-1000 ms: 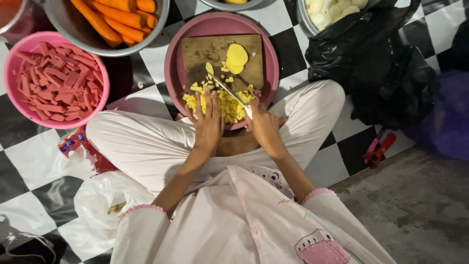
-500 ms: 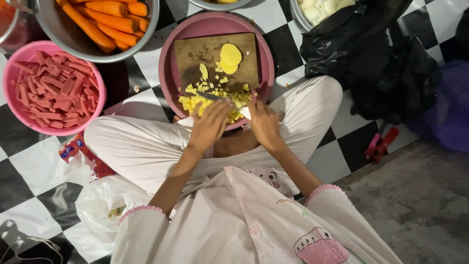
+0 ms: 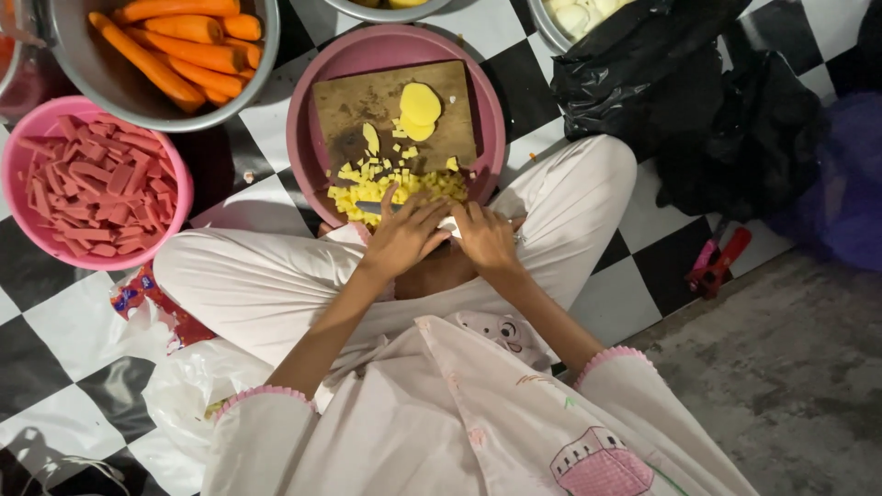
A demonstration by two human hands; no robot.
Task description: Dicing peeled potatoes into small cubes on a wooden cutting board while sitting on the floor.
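The person sits cross-legged on a black-and-white checkered floor (image 3: 55,340), in pale trousers and a pale printed top with pink-trimmed sleeves. Both hands meet just above the lap at the near edge of a wooden cutting board (image 3: 386,101). The left hand (image 3: 404,237) lies palm down with fingers spread over the near side of a heap of diced potato (image 3: 395,184), fingertips touching the cubes. The right hand (image 3: 484,237) is curled close beside it; a bit of a knife blade (image 3: 372,208) shows under the left fingers, but whether the right hand grips the handle cannot be told, as the handle is hidden.

The board rests inside a round pink basin (image 3: 308,138). The potato dice are piled along the board's near edge, and two round potato slices (image 3: 420,108) lie toward its far right corner, apart from the heap.

At the left, a smaller pink bowl (image 3: 179,184) holds red sausage strips (image 3: 92,188). Beyond it, at the top left, a metal bowl (image 3: 101,78) holds peeled carrots (image 3: 175,41). At the top right, another metal bowl with pale peeled pieces is partly cut off, next to a black plastic bag (image 3: 698,101). A red-handled tool (image 3: 717,262) lies on the floor at the right, where the tiles meet bare grey concrete (image 3: 790,386). A white plastic bag (image 3: 184,395) lies by the left knee.
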